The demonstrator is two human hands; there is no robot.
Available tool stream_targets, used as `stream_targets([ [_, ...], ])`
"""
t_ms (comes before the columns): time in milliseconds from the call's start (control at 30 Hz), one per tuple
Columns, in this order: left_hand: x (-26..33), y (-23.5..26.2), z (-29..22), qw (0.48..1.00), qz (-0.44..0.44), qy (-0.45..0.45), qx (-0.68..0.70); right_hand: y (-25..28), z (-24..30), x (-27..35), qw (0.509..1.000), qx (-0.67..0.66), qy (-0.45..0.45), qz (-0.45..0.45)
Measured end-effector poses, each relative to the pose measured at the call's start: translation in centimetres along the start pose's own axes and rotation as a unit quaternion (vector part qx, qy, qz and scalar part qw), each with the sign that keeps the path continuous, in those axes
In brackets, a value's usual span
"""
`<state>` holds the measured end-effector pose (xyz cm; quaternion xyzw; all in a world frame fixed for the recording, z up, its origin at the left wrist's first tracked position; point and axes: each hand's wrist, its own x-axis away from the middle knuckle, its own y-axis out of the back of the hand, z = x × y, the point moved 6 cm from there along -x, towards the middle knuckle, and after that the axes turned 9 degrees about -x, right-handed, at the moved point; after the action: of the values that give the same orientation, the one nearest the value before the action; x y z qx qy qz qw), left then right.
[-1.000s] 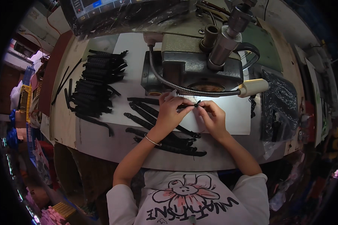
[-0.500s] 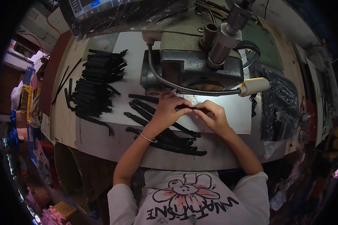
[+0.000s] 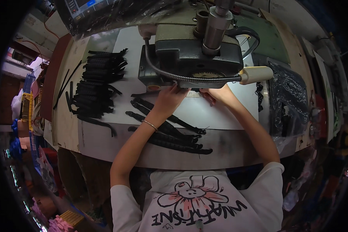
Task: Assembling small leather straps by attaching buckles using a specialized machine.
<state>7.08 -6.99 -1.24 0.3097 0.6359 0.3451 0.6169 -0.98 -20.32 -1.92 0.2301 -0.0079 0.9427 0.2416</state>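
Both my hands reach under the front of a dark industrial machine head [image 3: 193, 58] that looks like a sewing machine. My left hand [image 3: 169, 101] is closed, its fingertips partly hidden by the machine's lower edge. My right hand [image 3: 219, 95] has curled fingers on the other side of the lit work spot. Between them a short piece of black fabric strip [image 3: 195, 89] shows; most of it is hidden beneath the head. By my left forearm several black gathered strips [image 3: 170, 141] lie loosely fanned across the white sheet and the table's front.
A large stack of black strips [image 3: 98, 81] lies at the left. A lamp with a cream end [image 3: 256, 75] on a bent metal neck crosses the machine's front. Clear plastic over dark material [image 3: 289, 100] lies at right. A screen [image 3: 89, 9] stands behind at the left.
Both hands have moved forward with the black strip, from in front of the machine to beneath its head. My right forearm stretches further in. The view has shifted slightly.
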Motion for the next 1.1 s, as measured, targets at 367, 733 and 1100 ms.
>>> stream_targets([
  [367,-0.5,-0.3,0.3,0.997,-0.035,0.015,0.06,0.9,-1.0,-2.0,0.977,0.151,0.138,-0.061],
  [733,-1.1,0.4,0.4,0.993,-0.067,0.046,0.087,0.5,-0.9,-1.2,0.999,-0.012,0.043,-0.027],
  [1100,-1.0,-0.1,0.2,0.993,-0.034,0.031,0.111,0.9,-1.1,-1.6,0.961,0.187,0.183,-0.093],
])
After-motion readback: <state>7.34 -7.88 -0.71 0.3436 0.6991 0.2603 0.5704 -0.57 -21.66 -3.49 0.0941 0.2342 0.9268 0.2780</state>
